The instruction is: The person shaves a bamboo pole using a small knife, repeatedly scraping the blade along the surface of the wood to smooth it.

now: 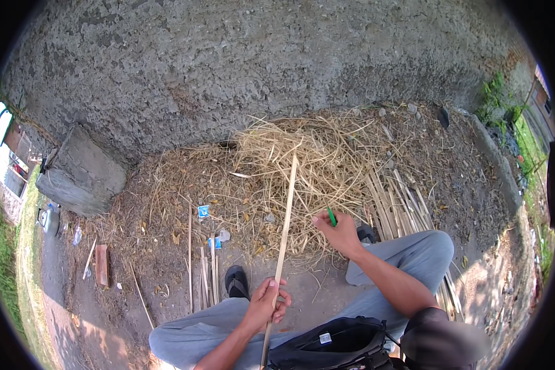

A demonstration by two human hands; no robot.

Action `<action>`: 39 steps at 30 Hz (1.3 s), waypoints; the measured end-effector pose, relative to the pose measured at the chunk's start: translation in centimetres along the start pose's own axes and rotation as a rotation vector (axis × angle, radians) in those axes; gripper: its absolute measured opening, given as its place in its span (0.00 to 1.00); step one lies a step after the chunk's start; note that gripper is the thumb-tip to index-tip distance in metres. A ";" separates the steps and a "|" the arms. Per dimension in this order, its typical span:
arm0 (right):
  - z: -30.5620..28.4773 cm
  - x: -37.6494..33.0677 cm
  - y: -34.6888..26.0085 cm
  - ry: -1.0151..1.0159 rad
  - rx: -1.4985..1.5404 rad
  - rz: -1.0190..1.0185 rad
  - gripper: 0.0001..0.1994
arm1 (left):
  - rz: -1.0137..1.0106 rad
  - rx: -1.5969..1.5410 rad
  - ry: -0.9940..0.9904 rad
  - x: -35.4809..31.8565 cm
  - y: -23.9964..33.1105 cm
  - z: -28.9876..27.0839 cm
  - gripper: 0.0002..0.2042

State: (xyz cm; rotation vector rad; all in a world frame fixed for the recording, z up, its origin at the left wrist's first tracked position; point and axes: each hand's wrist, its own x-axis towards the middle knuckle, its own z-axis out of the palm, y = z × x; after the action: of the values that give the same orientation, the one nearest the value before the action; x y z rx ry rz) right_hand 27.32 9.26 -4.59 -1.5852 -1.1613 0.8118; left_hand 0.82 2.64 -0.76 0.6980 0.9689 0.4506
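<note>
Black bag sits in the lap at the lower edge, between the two grey-trousered knees. Just beyond it the left hand is curled around one long pale strip of bamboo or cane, fingers wrapped near its lower end; the strip rises from the lap and runs outward across the ground to the heap of dry shavings at the foot of the wall. The right hand is closed on a green-handled tool, probably a knife, held just right of the strip and not touching it.

By my judgement the strip is being trimmed or scraped, and the step in hand is a pause between strokes; the next move would call for bringing the tool to the strip while the left hand steadies it.

Counting: one strip in hand, one green-handled tool, one heap of shavings, one black sandal on the ground by the left knee, about five thin sticks lying left of it, and a bundle of many strips at the right, too overlapped to count. One concrete block stands by the wall at the left.
</note>
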 end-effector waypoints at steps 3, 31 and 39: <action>-1.3 0.1 -2.2 -0.139 -0.421 0.014 0.19 | 0.041 -0.012 0.024 0.6 -0.7 -0.8 0.16; -0.3 -2.7 -3.1 -0.270 -0.359 -0.391 0.09 | -0.057 -0.065 0.048 0.5 -1.5 -0.6 0.14; -0.4 -2.7 -3.3 -0.269 -0.294 -0.459 0.10 | 0.127 0.132 0.193 -0.5 -2.6 0.7 0.14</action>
State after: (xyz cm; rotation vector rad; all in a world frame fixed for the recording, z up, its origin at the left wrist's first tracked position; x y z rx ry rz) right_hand 25.83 6.82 -1.38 -1.3776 -1.8258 0.5760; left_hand 1.32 0.27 -2.06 0.8498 1.1474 0.5766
